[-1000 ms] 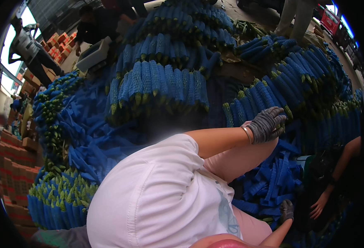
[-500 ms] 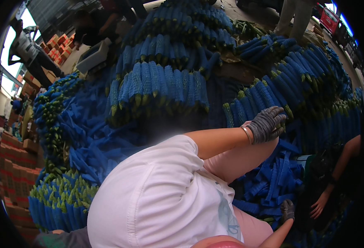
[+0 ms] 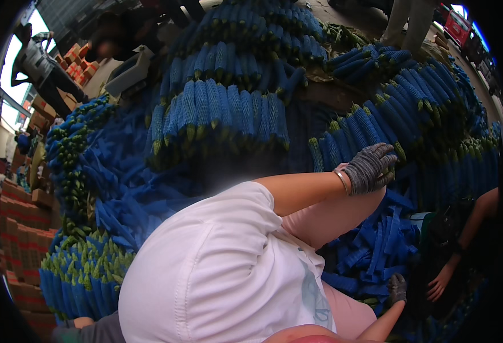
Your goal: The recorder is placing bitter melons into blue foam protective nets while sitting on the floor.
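Left hand in striped grey knit glove (image 3: 370,170): draped over the pale pink trouser knee (image 3: 348,210), fingers slightly parted, pinching nothing. Long green vegetables in blue mesh sleeves (image 3: 366,128) lie in a row just beyond it. Right hand in grey glove (image 3: 397,287): near a loose heap of flat blue sleeves (image 3: 386,240); finger state cannot be told. Change over the last second: both hands essentially unmoved; dark-clothed co-worker (image 3: 122,31) leans lower by the whitish crate (image 3: 120,87). Judgement: handwork paused, row unadvanced.

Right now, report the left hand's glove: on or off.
On: the gray knit glove covers the left hand, its cuff near the silver bangle.
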A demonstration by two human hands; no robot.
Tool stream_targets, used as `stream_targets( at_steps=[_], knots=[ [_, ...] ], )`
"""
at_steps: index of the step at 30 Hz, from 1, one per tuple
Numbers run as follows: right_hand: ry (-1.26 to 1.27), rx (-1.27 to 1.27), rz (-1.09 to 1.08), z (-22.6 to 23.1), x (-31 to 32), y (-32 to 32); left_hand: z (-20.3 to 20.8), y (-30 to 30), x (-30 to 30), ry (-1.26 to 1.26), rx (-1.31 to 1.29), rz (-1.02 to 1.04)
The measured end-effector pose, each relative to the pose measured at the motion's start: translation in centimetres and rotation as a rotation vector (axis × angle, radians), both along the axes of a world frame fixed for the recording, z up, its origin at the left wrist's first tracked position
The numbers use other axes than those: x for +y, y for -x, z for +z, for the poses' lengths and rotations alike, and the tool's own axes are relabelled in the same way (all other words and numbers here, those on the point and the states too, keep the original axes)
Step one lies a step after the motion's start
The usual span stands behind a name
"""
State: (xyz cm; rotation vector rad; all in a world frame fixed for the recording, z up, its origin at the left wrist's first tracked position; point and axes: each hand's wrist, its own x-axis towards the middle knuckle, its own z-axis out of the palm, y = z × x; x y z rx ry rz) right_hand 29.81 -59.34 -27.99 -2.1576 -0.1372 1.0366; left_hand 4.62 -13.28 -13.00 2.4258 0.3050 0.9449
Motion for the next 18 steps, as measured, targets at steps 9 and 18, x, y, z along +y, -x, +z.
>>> stream_targets(
  at_steps=[9, 18],
  knots=[
    [-0.012, 0.014, -0.003, -0.1, 0.09, 0.09, -0.11, -0.07, 0.07, -0.013, 0.006, 0.008],
    [0.008, 0.004, -0.012, -0.52, -0.29, -0.41, 0.08, -0.07, -0.08, -0.025, 0.001, 0.004]
  ],
)
